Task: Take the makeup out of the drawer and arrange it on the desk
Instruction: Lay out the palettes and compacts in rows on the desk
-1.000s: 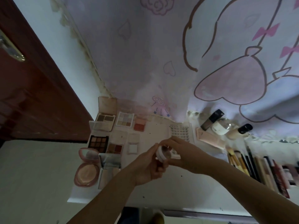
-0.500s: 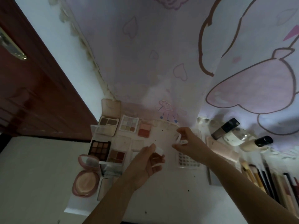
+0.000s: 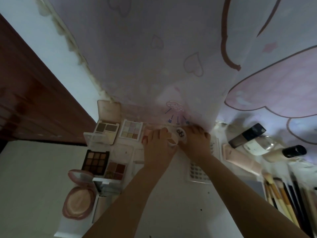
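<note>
At the back of the white desk, close to the curtain, my two hands meet. My left hand is closed around a small white jar. Touching it on the right, my right hand pinches the jar's round white lid, which has black lettering on top. Open eyeshadow palettes lie in rows to the left: a two-pan brown one, a pastel one, a dark brown one and a red-brown one. A round pink powder compact lies open at the front left.
A sheet of small dots lies under my right forearm. Bottles and a dark-capped tube rest at the back right, with a row of brushes and pencils along the right edge. A wooden door stands to the left.
The hands held the jar together over the middle of the desk, pulled the lid and jar apart, then both moved to the back of the desk beside the curtain.
</note>
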`<move>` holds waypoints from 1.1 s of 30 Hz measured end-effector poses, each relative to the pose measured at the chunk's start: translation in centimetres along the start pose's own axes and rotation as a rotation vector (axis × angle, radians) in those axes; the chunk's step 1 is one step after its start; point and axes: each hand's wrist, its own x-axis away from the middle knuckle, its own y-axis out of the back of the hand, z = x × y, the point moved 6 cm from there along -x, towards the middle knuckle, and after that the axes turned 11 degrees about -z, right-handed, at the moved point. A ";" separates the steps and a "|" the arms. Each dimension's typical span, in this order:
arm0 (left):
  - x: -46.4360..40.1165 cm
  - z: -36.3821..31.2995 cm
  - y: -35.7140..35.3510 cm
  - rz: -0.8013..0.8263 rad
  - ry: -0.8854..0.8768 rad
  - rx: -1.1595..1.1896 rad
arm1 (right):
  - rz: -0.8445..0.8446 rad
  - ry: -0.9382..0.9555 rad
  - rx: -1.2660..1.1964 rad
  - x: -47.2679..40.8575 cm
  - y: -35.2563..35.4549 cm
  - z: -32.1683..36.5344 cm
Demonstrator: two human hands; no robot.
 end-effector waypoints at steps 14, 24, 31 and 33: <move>-0.8 1.4 -3.7 0.184 0.046 -0.281 | -0.048 -0.070 -0.449 3.1 5.0 -4.3; 8.1 -5.8 -4.2 0.477 0.147 0.164 | 0.124 -0.658 -0.802 10.0 5.0 -7.9; 9.0 -6.2 -3.0 0.742 0.478 0.566 | 0.266 -0.774 -1.311 11.9 7.4 -5.3; 10.1 -6.9 -1.8 0.819 0.544 0.748 | 0.390 -0.720 -1.399 12.6 7.9 -3.8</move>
